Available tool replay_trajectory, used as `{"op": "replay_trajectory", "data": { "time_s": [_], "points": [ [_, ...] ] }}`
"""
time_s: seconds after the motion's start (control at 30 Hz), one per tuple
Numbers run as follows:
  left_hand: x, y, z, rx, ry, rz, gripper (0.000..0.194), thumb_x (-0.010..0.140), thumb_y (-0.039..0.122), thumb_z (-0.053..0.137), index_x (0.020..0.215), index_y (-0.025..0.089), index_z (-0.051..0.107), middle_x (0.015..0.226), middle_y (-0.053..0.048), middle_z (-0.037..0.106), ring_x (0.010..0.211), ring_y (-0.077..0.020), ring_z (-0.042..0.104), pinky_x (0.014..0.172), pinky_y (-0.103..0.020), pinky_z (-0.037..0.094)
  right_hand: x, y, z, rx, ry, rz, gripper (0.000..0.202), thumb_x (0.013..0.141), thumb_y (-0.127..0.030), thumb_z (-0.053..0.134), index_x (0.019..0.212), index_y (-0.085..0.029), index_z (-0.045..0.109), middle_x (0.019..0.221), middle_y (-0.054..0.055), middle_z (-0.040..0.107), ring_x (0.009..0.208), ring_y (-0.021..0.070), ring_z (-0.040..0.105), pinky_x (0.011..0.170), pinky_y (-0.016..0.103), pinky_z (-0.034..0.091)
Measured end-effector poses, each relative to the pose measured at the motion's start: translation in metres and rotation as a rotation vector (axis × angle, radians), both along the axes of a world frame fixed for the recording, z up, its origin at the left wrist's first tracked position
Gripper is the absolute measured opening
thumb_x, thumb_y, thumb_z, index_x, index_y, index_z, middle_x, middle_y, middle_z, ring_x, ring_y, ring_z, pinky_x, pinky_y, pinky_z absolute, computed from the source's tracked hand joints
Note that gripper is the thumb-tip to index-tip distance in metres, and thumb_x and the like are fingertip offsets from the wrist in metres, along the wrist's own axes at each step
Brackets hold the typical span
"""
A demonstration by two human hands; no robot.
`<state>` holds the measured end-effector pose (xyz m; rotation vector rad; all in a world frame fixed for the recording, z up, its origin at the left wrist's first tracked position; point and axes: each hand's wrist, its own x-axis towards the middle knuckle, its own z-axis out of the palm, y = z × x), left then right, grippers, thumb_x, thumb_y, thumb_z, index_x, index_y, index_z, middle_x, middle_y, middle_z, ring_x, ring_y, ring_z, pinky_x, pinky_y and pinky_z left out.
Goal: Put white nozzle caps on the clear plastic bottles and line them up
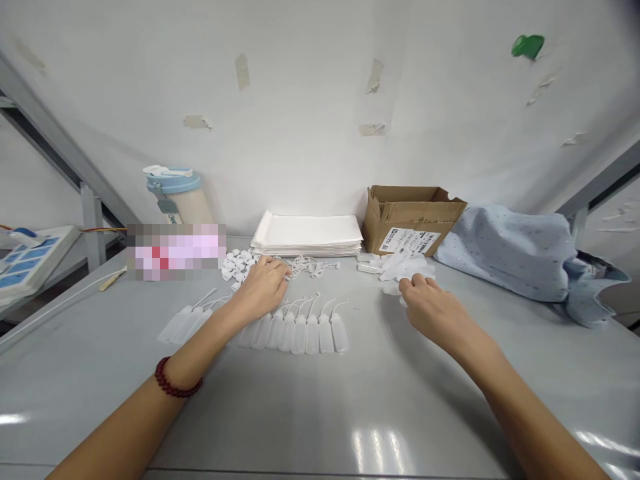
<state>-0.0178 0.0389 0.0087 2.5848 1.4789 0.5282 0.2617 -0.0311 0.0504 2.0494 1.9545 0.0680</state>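
Strung clear pieces [313, 335] are lined up. From them, loose strings [303, 268] are left at one o'clock, a loose pile [407, 265] at two. Whether anything is gripped by the left hand [263, 287] or right hand [427, 305] cannot be told.

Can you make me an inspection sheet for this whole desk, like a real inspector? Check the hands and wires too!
Surface: grey table, shiny with reflected light.
Job's things: a row of translucent pieces with white strands; small white pieces; loose white cords; a translucent pile.
Clutter: white stack, cardboard box, blue cloth, blue-lidded bottle.
Hands: left hand at the loose cords, right hand at the translucent pile; grip on either cannot be told.
Cables: thin orange wire, back left.
Surroundings: white wall with tape scraps and a green scrap.
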Motion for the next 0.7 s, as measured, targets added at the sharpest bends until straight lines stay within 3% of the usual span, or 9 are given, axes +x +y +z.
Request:
{"op": "replay_trajectory", "data": {
  "time_s": [0.27, 0.47, 0.7],
  "points": [
    [-0.004, 0.004, -0.003, 0.018, -0.082, -0.002, 0.022, 0.082, 0.020, 0.046, 0.082, 0.017, 0.067, 0.088, -0.010, 0.066, 0.097, -0.0287, 0.050, 0.085, -0.044, 0.044, 0.003, 0.007, -0.010, 0.055, -0.011, 0.014, 0.041, 0.074, 0.011, 0.040, 0.103, -0.012, 0.057, 0.095, 0.014, 0.058, 0.094, 0.0268, 0.058, 0.052, 0.026, 0.033],
    [-0.003, 0.003, 0.005, 0.078, -0.278, 0.170, 0.024, 0.082, 0.031, 0.053, 0.087, 0.018, 0.072, 0.092, -0.010, 0.062, 0.101, -0.0299, 0.045, 0.089, -0.046, 0.040, 0.004, 0.009, -0.013, 0.082, -0.003, 0.040, 0.038, 0.077, 0.010, 0.040, 0.102, -0.012, 0.057, 0.096, 0.014, 0.059, 0.095, 0.0262, 0.057, 0.052, 0.026, 0.032],
    [0.001, -0.001, 0.017, -0.058, -0.574, 0.290, 0.027, 0.079, 0.039, 0.057, 0.087, 0.018, 0.073, 0.091, -0.006, 0.071, 0.080, -0.0209, 0.060, 0.070, -0.031, 0.044, 0.002, 0.009, -0.013, 0.050, 0.016, 0.086, 0.029, 0.081, 0.006, 0.042, 0.094, -0.012, 0.060, 0.095, 0.013, 0.063, 0.092, 0.0255, 0.057, 0.052, 0.028, 0.030]
  ]
}}
